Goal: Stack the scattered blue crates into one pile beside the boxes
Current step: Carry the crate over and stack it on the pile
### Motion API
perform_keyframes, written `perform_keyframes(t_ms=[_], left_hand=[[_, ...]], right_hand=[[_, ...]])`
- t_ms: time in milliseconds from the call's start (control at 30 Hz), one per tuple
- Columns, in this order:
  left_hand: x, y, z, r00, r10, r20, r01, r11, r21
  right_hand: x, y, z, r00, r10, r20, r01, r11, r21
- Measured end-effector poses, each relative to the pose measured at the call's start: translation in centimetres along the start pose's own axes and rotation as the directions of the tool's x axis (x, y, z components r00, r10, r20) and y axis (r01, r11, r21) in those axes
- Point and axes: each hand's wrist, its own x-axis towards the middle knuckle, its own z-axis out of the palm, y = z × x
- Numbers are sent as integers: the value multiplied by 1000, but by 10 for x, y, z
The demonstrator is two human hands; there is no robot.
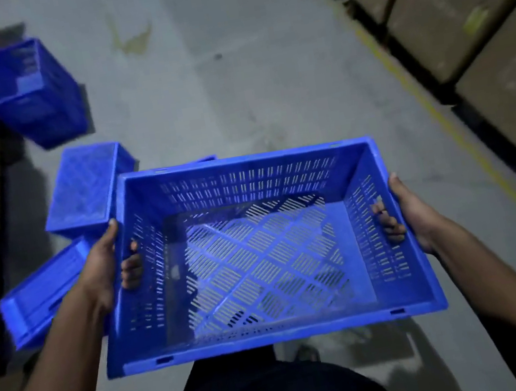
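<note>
Crate (pixel 261 255) between curled fingers (pixel 131 266)

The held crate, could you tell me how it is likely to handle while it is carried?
The crate probably stays stiff: it keeps its shape while gripped only at its two short ends. It is likely light for its size, being empty with slotted walls and floor. Slipping seems unlikely, since the left hand and right hand hook fingers through the side openings.

1 slotted blue crate (pixel 260 252) is held upright; 3 other crates (pixel 86 188) lie scattered on the left.
</note>
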Motion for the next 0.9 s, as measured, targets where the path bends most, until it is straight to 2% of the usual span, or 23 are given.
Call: perform_keyframes(t_ms=[267,633,900], left_hand=[[155,147,91,998,44,42,-47,996,71],[353,393,188,997,77,22,-79,990,113],[519,547,215,992,93,-88,-86,993,75]], right_hand=[[121,-160,-31,997,-46,-55,48,998,41],[301,-443,-8,984,-117,-132,113,993,-37],[507,-627,29,987,-138,-81,127,982,-137]])
